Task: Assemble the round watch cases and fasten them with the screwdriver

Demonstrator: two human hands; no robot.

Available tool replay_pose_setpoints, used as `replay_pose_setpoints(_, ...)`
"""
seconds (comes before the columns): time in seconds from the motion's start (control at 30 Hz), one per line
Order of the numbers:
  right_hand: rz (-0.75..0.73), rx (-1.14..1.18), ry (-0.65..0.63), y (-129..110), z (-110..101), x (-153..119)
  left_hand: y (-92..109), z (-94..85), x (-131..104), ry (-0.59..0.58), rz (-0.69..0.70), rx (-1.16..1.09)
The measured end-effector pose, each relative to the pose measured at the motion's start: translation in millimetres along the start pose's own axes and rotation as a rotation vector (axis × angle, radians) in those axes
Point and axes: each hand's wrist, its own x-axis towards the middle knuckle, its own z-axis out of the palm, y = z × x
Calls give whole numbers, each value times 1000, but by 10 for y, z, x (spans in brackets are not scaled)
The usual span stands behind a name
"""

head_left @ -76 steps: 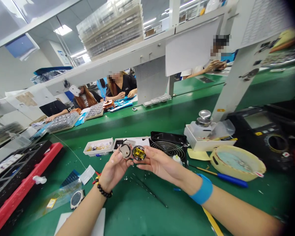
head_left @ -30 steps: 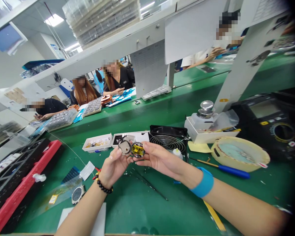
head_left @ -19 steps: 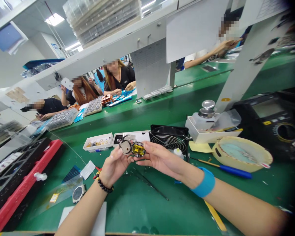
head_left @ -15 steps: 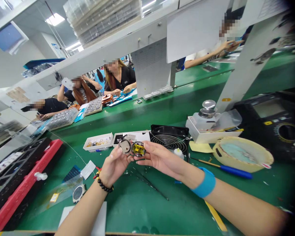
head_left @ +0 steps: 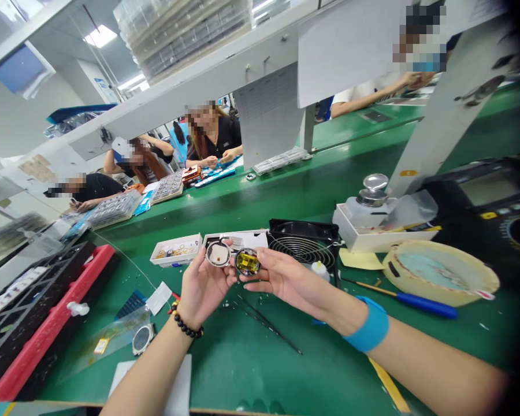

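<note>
My left hand [head_left: 205, 287] holds a round metal watch case half [head_left: 218, 253] with a pale inner face turned up. Beside it, my right hand [head_left: 281, 274] grips the other round half, a black-rimmed watch body [head_left: 247, 262] with yellow parts inside. The two halves lie side by side, nearly touching at their edges. Below my hands, tweezers [head_left: 272, 326] rest on the green bench. Left of my left forearm lies another round watch [head_left: 143, 339] near a clear plastic sheet [head_left: 108, 344].
Beyond my hands stand a white parts box [head_left: 176, 254] and a black fan [head_left: 303, 240]. To the right are a pale round bowl [head_left: 442, 271], a blue-handled screwdriver [head_left: 427, 304] and a white box [head_left: 359, 234] with a dispenser bottle. A red-edged black rack [head_left: 65, 318] lines the left. Co-workers sit across the bench.
The view has shifted slightly. The case half in my left hand has tilted a little and now sits farther from the fingertips' cover; both hands keep hold of their halves.
</note>
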Motion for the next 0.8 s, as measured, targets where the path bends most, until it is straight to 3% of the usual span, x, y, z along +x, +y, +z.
replay_pose_setpoints(0.23,16,-7,3,3,7,-1,3,-4,-3,0,-8,-22)
replay_pose_setpoints(0.47,70,-113,101,19,4,9,17,-4,0,-11,-5,-23)
replay_pose_setpoints(0.63,147,-530,101,110,27,3,28,-18,-3,-2,6,-40)
replay_pose_setpoints(0.8,124,-1104,-108,155,144,-127,36,-3,-14,7,4,-61)
